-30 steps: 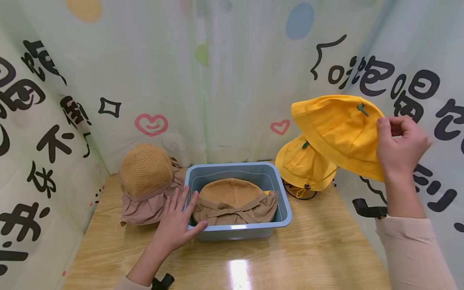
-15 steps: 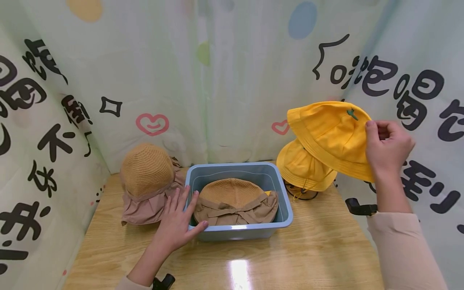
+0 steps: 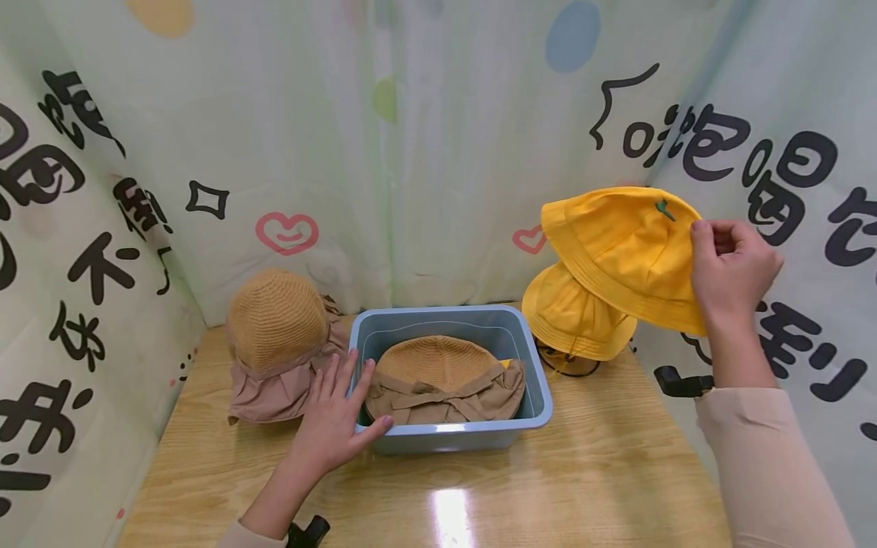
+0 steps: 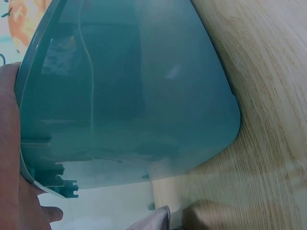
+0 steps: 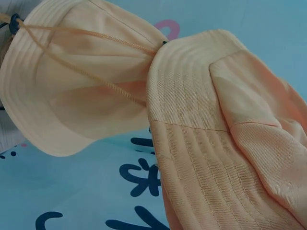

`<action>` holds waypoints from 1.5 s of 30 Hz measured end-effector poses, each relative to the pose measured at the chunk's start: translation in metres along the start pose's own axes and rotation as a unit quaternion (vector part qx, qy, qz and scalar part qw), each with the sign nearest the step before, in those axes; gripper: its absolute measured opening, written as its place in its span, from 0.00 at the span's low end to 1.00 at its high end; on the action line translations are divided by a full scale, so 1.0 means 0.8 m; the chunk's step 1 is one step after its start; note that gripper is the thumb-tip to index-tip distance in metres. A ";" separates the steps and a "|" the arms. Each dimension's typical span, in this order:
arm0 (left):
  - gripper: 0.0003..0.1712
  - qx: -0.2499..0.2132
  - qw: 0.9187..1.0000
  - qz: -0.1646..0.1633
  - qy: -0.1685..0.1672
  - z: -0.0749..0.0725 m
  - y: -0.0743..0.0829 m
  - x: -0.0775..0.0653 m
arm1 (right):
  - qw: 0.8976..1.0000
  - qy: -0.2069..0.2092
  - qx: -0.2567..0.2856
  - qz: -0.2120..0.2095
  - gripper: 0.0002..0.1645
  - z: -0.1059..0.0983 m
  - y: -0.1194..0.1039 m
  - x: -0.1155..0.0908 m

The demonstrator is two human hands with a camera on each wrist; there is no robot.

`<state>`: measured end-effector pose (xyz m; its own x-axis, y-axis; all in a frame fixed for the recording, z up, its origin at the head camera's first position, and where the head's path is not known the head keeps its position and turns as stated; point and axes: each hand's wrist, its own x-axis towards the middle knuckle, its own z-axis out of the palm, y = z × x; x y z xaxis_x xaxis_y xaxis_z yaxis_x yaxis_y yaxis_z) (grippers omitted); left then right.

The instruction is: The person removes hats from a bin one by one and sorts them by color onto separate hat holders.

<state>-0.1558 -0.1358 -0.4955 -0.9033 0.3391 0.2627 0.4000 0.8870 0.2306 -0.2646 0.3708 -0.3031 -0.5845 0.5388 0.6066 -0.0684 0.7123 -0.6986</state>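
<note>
My right hand (image 3: 735,270) pinches a yellow bucket hat (image 3: 620,255) by the side of its crown, holding it up tilted at the right. Its stitched brim (image 5: 192,143) fills much of the right wrist view. Behind and below it, a second yellow hat (image 3: 578,316) with a cord overlaps it. My left hand (image 3: 336,415) lies with spread fingers on the near left corner of a blue plastic bin (image 3: 452,430). In the left wrist view the fingers (image 4: 9,143) rest along the bin's rim. Inside the bin lies a straw hat with a brown fabric brim (image 3: 445,380).
Left of the bin, a straw hat with a dusty pink brim (image 3: 277,327) stands on the wooden table (image 3: 548,487). A black wire base (image 3: 569,369) shows under the second yellow hat. Printed curtains (image 3: 445,152) enclose the back and sides.
The right hand has carried the yellow bucket hat a little to the left, then nearly stopped over the second yellow hat. The left hand stays on the bin.
</note>
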 end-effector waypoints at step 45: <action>0.54 -0.002 1.000 0.003 0.004 -0.002 -0.001 0.000 | 0.997 -0.067 -0.018 0.031 0.32 0.069 0.034 -0.003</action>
<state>-0.1560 -0.1369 -0.4941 -0.9000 0.3411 0.2713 0.4052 0.8842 0.2325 -0.3098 0.3639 -0.3450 -0.6897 0.5184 0.5056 -0.0022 0.6967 -0.7173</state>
